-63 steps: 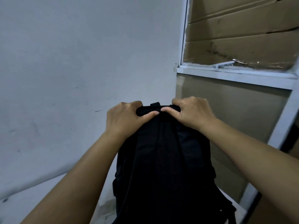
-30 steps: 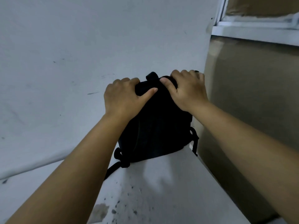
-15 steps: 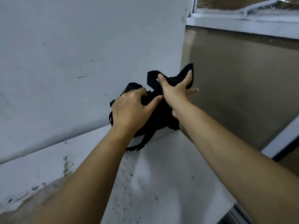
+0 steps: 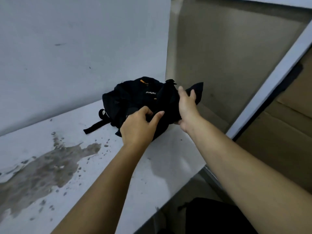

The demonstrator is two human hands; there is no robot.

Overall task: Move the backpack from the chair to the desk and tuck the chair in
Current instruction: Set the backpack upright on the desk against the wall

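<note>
The black backpack [image 4: 135, 97] lies slumped on its side on the white desk [image 4: 168, 168], in the back corner against the wall. White lettering and an orange tab show on its top. A strap [image 4: 94, 126] trails out to the left across the desk. My left hand [image 4: 140, 127] pinches the fabric at the bag's near edge. My right hand [image 4: 186, 108] wraps the bag's right side, fingers spread along a flap [image 4: 198, 92] that stands up, thumb beneath. A dark shape [image 4: 212, 217] sits low beyond the desk's front edge; I cannot tell whether it is the chair.
A large brown-grey stain [image 4: 42, 168] with specks covers the desk's left half. The grey wall [image 4: 76, 48] stands behind, a beige panel [image 4: 228, 56] to the right. A white frame bar [image 4: 273, 71] and cardboard [image 4: 283, 132] lie at the far right.
The backpack went from upright in both hands down onto the desk and has slumped flat into the corner. My left hand shifted to its near edge; my right fingers have spread.
</note>
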